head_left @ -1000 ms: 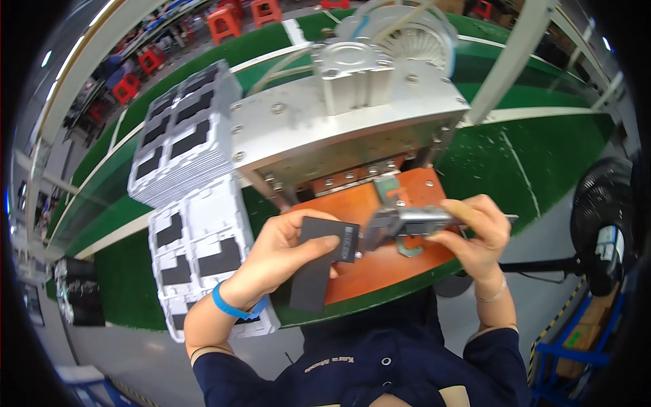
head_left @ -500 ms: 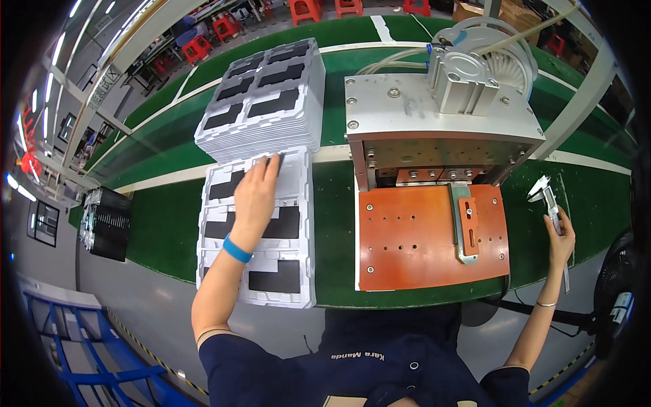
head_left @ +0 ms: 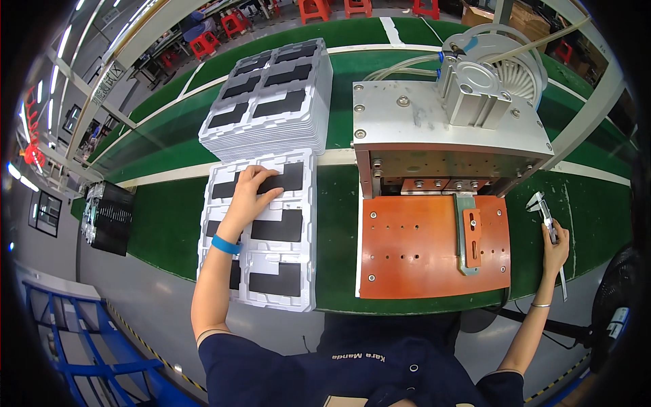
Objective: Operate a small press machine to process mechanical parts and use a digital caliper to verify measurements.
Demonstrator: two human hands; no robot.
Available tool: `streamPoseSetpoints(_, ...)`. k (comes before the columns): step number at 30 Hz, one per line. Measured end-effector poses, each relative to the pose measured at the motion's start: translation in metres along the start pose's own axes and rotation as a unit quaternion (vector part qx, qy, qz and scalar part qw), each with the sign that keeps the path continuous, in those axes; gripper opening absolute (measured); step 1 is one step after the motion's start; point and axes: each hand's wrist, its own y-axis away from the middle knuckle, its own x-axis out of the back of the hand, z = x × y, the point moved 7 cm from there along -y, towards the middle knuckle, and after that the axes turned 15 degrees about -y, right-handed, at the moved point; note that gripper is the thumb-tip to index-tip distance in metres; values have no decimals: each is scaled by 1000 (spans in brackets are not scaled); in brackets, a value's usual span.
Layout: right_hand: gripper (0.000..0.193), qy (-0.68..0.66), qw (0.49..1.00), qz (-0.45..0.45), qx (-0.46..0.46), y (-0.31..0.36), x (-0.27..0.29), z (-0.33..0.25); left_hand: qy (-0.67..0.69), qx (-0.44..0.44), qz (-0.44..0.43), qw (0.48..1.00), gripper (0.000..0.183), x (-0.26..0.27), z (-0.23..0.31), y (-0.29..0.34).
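My left hand is over the white plastic tray lying on the bench. Its thumb and fingers are apart at the left end of a flat black L-shaped piece, which lies in the tray's upper right pocket. More such black pieces fill the other pockets, one partly hidden under the hand and wrist. At the right side of the bench, my right hand is closed round a caliper. Its silver jaws point away from me and its beam end sticks out below the hand.
Behind the tray rises a tall stack of white trays with black pieces. A metal press with an orange base plate stands right of centre. Black parts are bundled at far left. A black fan stands at right.
My left hand has come down and nearer to me; the black piece it held upright now lies flat in the upper right pocket. My right hand still holds the caliper. The view has shifted slightly.
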Motion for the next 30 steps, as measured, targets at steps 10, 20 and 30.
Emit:
streamPoseSetpoints(10, 38, 71, 996, -25, 46, -4, -5, 3, 17, -17, 78, 997, 35, 18, 7, 1)
streamPoseSetpoints(20, 29, -332, 932, -5, 143, 11, 27, -188, 31, -58, -55, 996, 45, 24, 37, 54)
streamPoseSetpoints(30, 33, -655, 478, -485, 326, 90, 73, -416, 188, 87, -116, 971, 15, 64, 53, 56)
